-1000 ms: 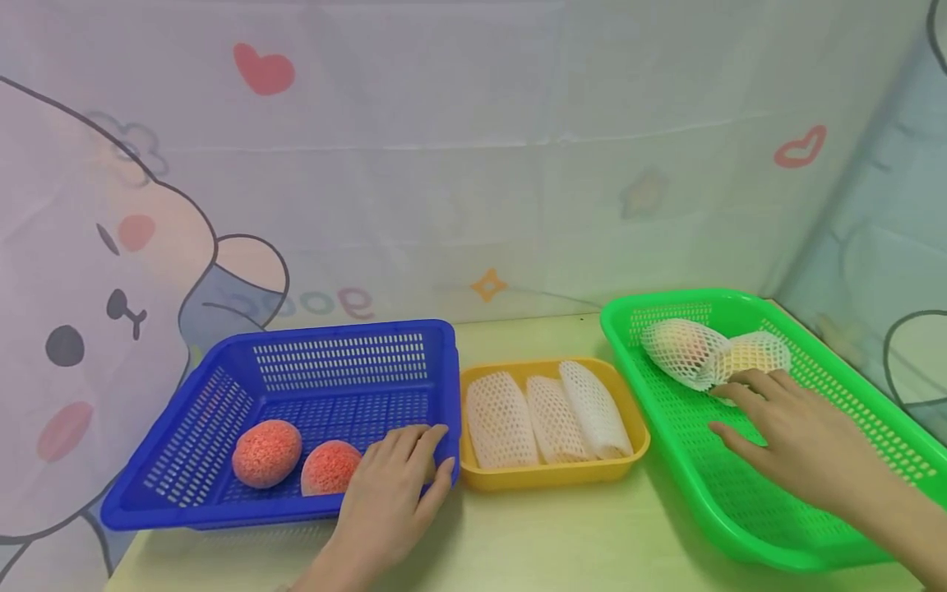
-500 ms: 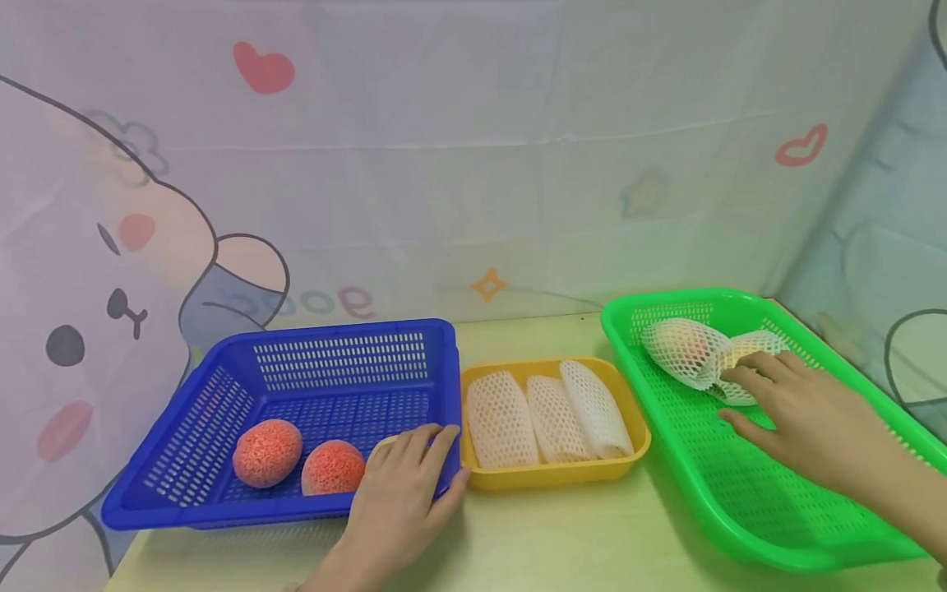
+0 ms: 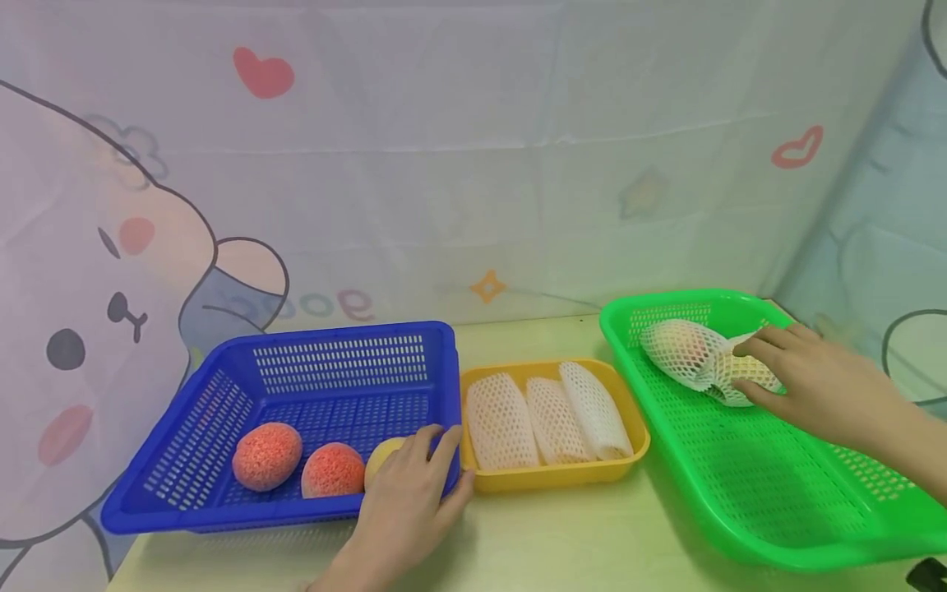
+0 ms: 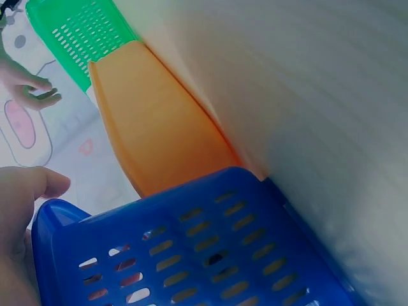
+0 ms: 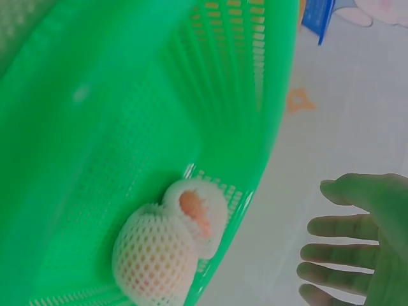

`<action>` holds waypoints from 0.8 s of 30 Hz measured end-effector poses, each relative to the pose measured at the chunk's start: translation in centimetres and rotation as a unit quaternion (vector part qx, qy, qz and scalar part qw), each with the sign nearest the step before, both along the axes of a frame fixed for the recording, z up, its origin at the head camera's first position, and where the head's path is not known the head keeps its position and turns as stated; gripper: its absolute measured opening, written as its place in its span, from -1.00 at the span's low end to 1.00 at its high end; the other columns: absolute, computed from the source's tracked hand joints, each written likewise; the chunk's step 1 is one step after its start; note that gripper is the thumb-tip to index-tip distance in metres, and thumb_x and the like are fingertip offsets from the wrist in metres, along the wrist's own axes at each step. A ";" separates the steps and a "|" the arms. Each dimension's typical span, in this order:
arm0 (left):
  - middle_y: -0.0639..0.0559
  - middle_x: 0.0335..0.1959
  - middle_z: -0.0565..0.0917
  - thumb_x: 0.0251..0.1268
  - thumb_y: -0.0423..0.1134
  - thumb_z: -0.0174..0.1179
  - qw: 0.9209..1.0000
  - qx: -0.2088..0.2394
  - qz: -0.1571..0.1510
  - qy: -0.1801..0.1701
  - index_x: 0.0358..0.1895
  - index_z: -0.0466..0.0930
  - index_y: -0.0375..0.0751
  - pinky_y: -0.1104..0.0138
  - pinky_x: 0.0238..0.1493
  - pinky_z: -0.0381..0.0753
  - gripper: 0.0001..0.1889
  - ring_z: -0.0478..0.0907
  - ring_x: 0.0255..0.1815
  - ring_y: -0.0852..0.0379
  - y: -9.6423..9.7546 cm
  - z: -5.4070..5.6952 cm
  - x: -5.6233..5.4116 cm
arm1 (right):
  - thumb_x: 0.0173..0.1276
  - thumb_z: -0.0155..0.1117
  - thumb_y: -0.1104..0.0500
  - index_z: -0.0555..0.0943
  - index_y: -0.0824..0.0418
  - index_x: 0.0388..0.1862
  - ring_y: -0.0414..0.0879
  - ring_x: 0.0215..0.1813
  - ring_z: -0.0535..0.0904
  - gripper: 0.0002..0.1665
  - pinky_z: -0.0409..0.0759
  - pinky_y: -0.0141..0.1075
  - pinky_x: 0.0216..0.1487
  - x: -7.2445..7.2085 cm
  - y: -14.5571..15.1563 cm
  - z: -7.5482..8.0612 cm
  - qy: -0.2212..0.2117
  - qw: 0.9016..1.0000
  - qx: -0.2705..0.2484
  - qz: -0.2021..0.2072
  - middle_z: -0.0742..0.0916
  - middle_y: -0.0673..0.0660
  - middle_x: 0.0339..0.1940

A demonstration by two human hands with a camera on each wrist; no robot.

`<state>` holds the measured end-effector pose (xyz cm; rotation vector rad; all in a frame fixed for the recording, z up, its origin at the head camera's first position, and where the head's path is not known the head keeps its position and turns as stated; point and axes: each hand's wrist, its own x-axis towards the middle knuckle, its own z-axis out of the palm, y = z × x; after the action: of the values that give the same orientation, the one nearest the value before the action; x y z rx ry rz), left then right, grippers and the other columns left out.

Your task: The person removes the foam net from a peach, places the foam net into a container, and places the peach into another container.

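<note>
My right hand [image 3: 821,382] hovers over the green basket [image 3: 784,493], its fingers extended and nothing held. Just beneath it sit two fruits in white foam nets: a pinkish one [image 3: 676,347] at the back and a yellowish one [image 3: 743,374] partly covered by the fingers. In the right wrist view the right hand's fingers are spread apart. My left hand [image 3: 407,501] rests over the near right corner of the blue basket [image 3: 348,329], thumb outside, relaxed fingers over the rim. Close to those fingers lies a yellow fruit [image 3: 383,456], half hidden by the hand.
Two red, rough-skinned fruits [image 3: 267,456] lie inside the blue basket. Between the baskets stands a yellow tray [image 3: 555,475] holding three white foam net sleeves [image 3: 503,419]. A printed cloth [image 3: 444,164] hangs behind. A small black object [image 3: 928,574] shows at the lower right edge.
My right hand has drawn back to the right from the netted fruits, exposing more of the yellowish one. My left hand has shifted slightly right, uncovering part of the yellow fruit.
</note>
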<state>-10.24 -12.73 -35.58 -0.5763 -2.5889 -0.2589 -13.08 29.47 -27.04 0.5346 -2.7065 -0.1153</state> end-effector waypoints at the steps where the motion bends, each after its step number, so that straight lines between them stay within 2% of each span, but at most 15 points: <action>1: -0.07 -0.01 0.63 0.26 0.05 0.16 1.000 0.002 0.000 -0.002 0.14 0.51 -0.05 0.15 -0.06 0.65 -0.56 0.62 -0.02 0.00 0.1 0.0 0.0 | 0.14 0.40 0.04 0.64 0.23 -0.04 0.13 -0.05 0.57 -0.56 0.55 0.08 -0.13 -0.2 0.3 0.0 -0.003 1.000 0.000 -0.003 0.68 0.17 -0.07; 4: -0.09 0.01 0.64 0.24 0.05 0.18 1.000 0.006 0.004 -0.006 0.14 0.51 -0.05 0.15 -0.07 0.66 -0.55 0.63 -0.02 0.00 0.2 0.0 0.0 | 0.12 0.41 0.04 0.65 0.23 -0.08 0.11 -0.13 0.58 -0.58 0.54 0.07 -0.14 -1.0 1.1 -0.2 0.004 1.000 0.004 -0.001 0.68 0.13 -0.15; 6: -0.09 0.02 0.63 0.24 0.05 0.18 1.000 0.007 0.009 -0.011 0.16 0.51 -0.04 0.16 -0.11 0.68 -0.54 0.64 -0.01 0.00 0.3 0.1 0.0 | 0.09 0.43 0.04 0.65 0.22 -0.10 0.08 -0.20 0.58 -0.58 0.55 0.02 -0.24 -1.4 1.5 -0.3 0.007 1.000 0.007 -0.001 0.68 0.12 -0.19; 11: -0.07 0.05 0.62 0.22 0.06 0.19 0.999 0.019 0.013 -0.038 0.20 0.49 0.00 0.15 -0.23 0.68 -0.51 0.63 -0.01 0.02 0.2 0.3 -0.1 | 0.10 0.42 0.04 0.65 0.22 -0.11 0.05 -0.24 0.58 -0.59 0.57 -0.03 -0.35 -2.2 2.3 -0.5 -0.010 1.000 0.012 -0.009 0.69 0.14 -0.19; 17: -0.05 0.07 0.60 0.22 0.07 0.20 0.997 0.026 0.021 -0.069 0.24 0.45 0.06 0.12 -0.24 0.66 -0.49 0.63 -0.08 0.02 0.0 0.5 -0.1 | 0.12 0.42 0.03 0.63 0.22 -0.07 0.06 -0.19 0.57 -0.57 0.56 0.02 -0.25 -3.2 2.6 -0.7 -0.032 0.999 0.028 -0.009 0.69 0.16 -0.15; 24: -0.05 0.06 0.58 0.22 0.08 0.19 0.997 0.009 0.016 -0.076 0.25 0.42 0.08 0.20 -0.38 0.62 -0.48 0.63 -0.18 0.05 -0.1 0.5 -0.2 | 0.06 0.47 0.07 0.63 0.24 -0.08 0.10 -0.19 0.60 -0.54 0.59 0.05 -0.22 -4.2 3.5 -1.0 -0.027 0.999 0.023 0.007 0.68 0.15 -0.19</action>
<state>-10.41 -12.84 -35.11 -0.5276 -2.7363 -0.3283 -17.26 32.92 -28.08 0.5777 -2.7572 -0.1630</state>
